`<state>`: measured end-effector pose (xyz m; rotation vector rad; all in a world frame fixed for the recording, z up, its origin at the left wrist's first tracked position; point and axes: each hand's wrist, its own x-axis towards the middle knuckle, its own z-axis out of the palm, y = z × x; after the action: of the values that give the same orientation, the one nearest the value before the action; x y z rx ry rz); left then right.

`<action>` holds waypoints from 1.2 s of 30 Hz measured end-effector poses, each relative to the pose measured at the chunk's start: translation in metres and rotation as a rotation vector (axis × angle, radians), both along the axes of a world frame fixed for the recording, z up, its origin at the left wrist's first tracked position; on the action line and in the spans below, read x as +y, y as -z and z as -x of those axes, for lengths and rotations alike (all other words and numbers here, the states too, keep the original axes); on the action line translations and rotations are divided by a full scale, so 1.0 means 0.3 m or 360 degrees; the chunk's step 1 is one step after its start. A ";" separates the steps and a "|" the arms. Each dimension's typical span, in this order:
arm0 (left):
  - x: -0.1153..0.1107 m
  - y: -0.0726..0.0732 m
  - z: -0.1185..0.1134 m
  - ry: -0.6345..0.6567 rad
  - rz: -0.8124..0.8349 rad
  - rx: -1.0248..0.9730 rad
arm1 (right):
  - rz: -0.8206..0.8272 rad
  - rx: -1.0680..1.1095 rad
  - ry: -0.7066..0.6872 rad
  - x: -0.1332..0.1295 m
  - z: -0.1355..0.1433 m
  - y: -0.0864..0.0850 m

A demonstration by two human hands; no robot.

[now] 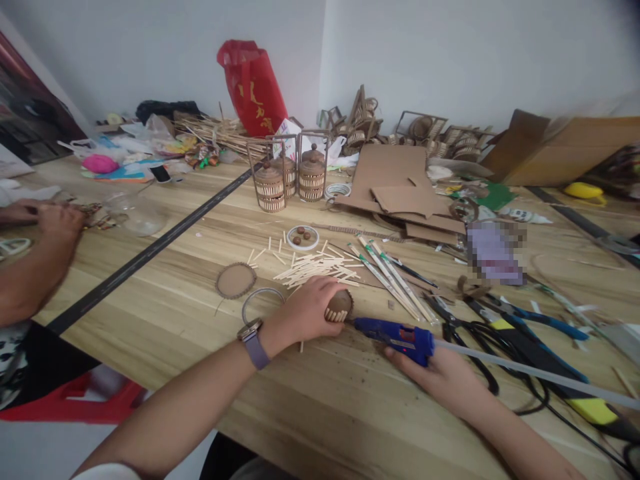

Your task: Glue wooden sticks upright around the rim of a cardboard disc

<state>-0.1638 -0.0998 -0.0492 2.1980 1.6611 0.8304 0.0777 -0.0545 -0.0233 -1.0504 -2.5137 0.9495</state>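
Observation:
My left hand (313, 308), with a watch on its wrist, grips a small round brown piece (341, 305) edged with short pale sticks. From the right, my right hand (425, 367) holds a blue glue gun (395, 339), its nozzle tip close beside the round piece. A long translucent glue stick (530, 373) runs out of the gun's back. Just beyond my left hand lies a loose pile of short wooden sticks (320, 267). A metal ring (245, 307) and a flat brown disc (236, 281) with a ridged rim lie to its left.
Small woven baskets in frames (311, 175) stand farther back. A white dish (303, 238) holds several brown beads. Pliers (540, 320), scissors and a cable lie at the right. Cardboard (390, 173) lies at the back. Another person's hands (57, 220) are at the far left.

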 end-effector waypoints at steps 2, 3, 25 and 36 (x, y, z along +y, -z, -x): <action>0.000 0.000 0.000 -0.0001 0.0001 -0.0005 | -0.0002 0.0003 0.0000 0.001 -0.001 0.002; 0.000 0.000 0.000 -0.0001 0.0001 -0.0006 | -0.0006 0.0003 0.0002 0.001 -0.001 0.004; 0.001 -0.002 0.000 0.0005 0.0004 0.0036 | 0.0145 0.0133 0.0309 0.020 -0.018 0.032; -0.004 -0.005 0.006 0.0031 -0.0005 0.0059 | 0.1427 -0.0090 0.0153 0.059 -0.090 -0.022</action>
<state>-0.1657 -0.1009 -0.0477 2.2410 1.6535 0.7928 0.1046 -0.0369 -0.0167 -1.3932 -2.0210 2.1165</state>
